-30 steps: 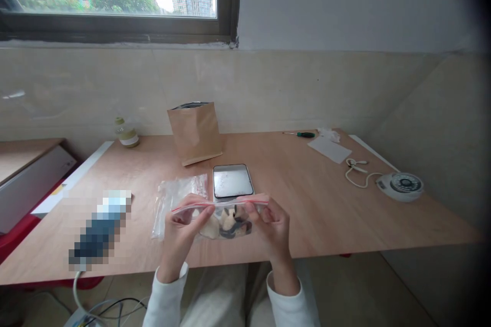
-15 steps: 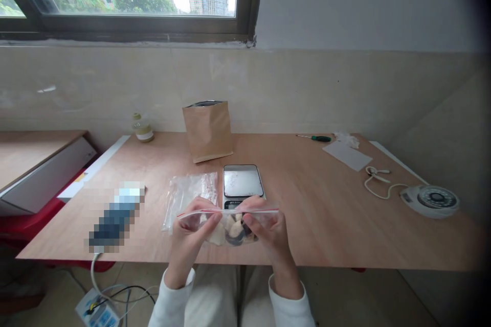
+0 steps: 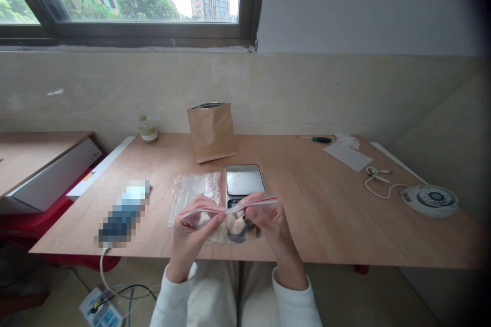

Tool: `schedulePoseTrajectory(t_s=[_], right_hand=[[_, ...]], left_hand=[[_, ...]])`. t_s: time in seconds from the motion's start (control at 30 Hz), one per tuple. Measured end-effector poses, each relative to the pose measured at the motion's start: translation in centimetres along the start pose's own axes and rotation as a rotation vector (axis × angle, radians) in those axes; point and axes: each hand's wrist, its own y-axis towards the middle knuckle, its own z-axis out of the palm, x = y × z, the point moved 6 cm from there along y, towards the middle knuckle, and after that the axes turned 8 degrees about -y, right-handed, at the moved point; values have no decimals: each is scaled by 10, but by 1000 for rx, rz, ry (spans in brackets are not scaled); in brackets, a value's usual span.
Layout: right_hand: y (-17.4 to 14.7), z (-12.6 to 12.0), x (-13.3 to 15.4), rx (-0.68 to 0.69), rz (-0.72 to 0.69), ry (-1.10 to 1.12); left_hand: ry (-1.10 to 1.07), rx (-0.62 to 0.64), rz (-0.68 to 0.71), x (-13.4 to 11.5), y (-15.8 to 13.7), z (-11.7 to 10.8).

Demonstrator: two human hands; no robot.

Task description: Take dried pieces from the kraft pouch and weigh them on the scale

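A clear zip bag (image 3: 218,235) with a red line along its top hangs between my hands, pale and dark chunks showing inside. My left hand (image 3: 192,235) pinches the zip edge on the left, thumb toward the middle. On the right, my right hand (image 3: 273,222) grips the same edge, its fingers behind the plastic. Just beyond the bag lies a small digital scale (image 3: 244,180) with a metal plate, its front part covered by my hand and the bag. Flat clear plastic bags (image 3: 194,189) rest left of the scale.
A brown paper pouch (image 3: 212,133) stands open-topped behind the scale. A bottle (image 3: 148,130) is at the back left, a blurred-out device (image 3: 125,212) with a cable nearer. Toward the right lie a green screwdriver (image 3: 321,139), a white sheet (image 3: 347,156) and a round white corded device (image 3: 431,201).
The right end of the bag's zip edge has risen slightly with my right hand. The view has shifted a little, moving the table things rightward. Both hands keep their hold.
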Motion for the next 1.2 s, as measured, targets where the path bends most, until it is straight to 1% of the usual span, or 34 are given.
schedulePoseTrajectory(t_s=[0.1,0.23,0.33,0.43,0.53,0.63,0.7,0.8,0.93,1.03,1.13,1.2], right_hand=[[-2,3,4,29,4,1],[-5,3,10,38,-7,-38],[-6,4,15,25,-63,-37],[-7,5,18,-3,-138,0],[-7,6,18,20,-181,-19],[-7,3,17,50,-189,-158],[-7,-2,20,9,-209,-273],[-10,-4,33,-68,-302,-445],[-14,9,46,-56,-441,-711],[-15,15,48,-71,-502,-798],[-16,15,45,-115,-530,-823],[-17,14,42,-168,-537,-824]], left_hand=[[9,-2,15,-2,-1,-4],[28,29,25,-4,-4,-5],[39,53,28,-5,-6,-5],[57,51,34,-7,-7,-7],[84,44,63,-8,-7,-10],[126,51,77,-9,-7,-14],[160,37,78,-9,-6,-17],[207,29,92,-10,-5,-17],[240,104,130,-12,-5,-10],[285,144,159,-13,-5,-4],[319,147,187,-14,-5,1],[314,140,202,-14,-5,4]])
